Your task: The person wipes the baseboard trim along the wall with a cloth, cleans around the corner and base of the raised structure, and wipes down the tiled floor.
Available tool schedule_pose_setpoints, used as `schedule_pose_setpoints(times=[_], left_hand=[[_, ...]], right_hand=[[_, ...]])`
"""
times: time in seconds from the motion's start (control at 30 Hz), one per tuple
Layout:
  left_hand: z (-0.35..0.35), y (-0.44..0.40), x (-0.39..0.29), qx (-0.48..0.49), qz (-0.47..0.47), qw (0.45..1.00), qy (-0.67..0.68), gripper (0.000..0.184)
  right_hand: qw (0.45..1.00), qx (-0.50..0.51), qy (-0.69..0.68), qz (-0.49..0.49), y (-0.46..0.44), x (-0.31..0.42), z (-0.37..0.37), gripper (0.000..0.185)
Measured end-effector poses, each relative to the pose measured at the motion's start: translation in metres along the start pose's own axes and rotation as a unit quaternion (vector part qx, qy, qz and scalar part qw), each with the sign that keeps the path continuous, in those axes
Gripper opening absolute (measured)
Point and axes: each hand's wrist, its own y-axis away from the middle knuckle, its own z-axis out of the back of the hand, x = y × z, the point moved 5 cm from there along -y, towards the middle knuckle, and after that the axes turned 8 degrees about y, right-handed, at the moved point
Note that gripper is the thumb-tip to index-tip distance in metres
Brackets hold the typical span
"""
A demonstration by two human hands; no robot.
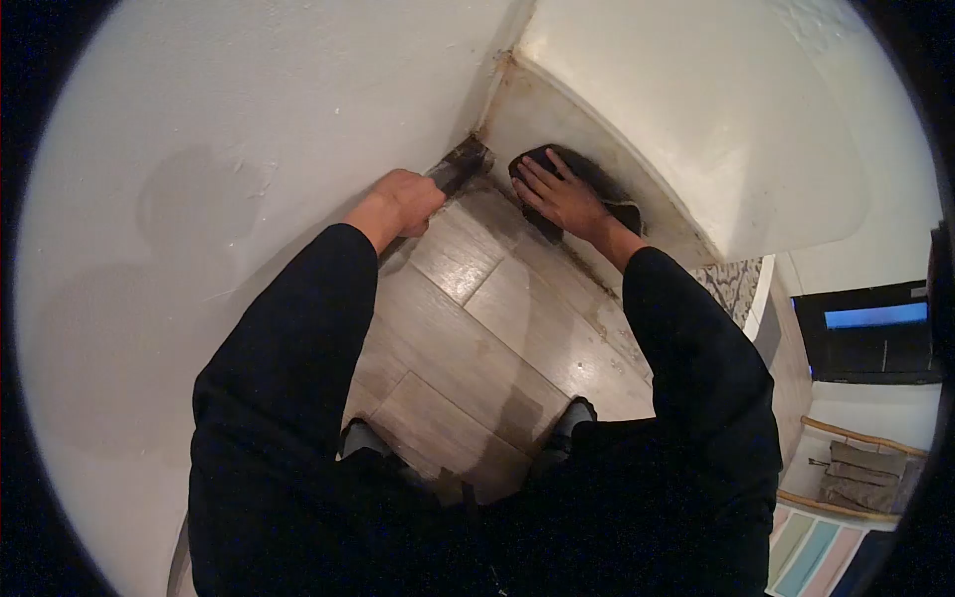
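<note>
My left hand point(406, 202) is closed in a fist at the foot of the white wall, beside a dark strip point(460, 165) that runs to the corner. What the fist holds, if anything, is hidden. Against the side of the pale curved unit, my right hand point(567, 202) lies with its fingers spread over a dark patch point(589, 171). Whether that patch is a cloth or a gap in the panel, I cannot tell. Stains and rusty marks show along the unit's lower edge and in the corner.
Wood-look tiles point(477, 298) cover the floor between my feet and the corner. The white wall point(249, 119) rises on the left, the curved unit point(686, 119) on the right. Farther right are a patterned mat point(731, 281) and a wooden rack point(841, 507) with folded cloth.
</note>
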Motion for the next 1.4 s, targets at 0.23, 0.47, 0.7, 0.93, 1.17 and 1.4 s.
schedule_pose_setpoints(times=[0.23,0.47,0.7,0.93,1.17,1.4], left_hand=[[0.006,-0.012,-0.004,0.027,0.021,0.999,-0.019,0.018],[0.014,-0.004,-0.010,0.018,-0.001,0.999,-0.033,0.017],[0.007,0.000,-0.013,0.072,0.027,0.995,-0.069,0.023],[0.016,0.012,-0.008,0.023,0.001,0.998,-0.058,0.019],[0.014,0.005,-0.013,0.036,0.007,0.996,-0.078,0.020],[0.026,0.005,-0.015,0.007,0.000,0.999,-0.035,0.020]], right_hand=[[0.997,0.045,0.024,-0.062,0.057,-0.024,0.055,0.055],[0.996,0.084,0.007,-0.029,0.110,-0.012,0.071,0.056],[0.989,0.134,-0.054,-0.036,0.159,-0.003,0.078,0.063],[0.981,0.132,0.036,-0.137,0.183,-0.025,0.112,0.069],[0.939,0.104,0.213,-0.248,0.190,-0.082,0.170,0.070],[0.899,-0.100,0.187,-0.383,0.163,-0.130,0.234,0.079]])
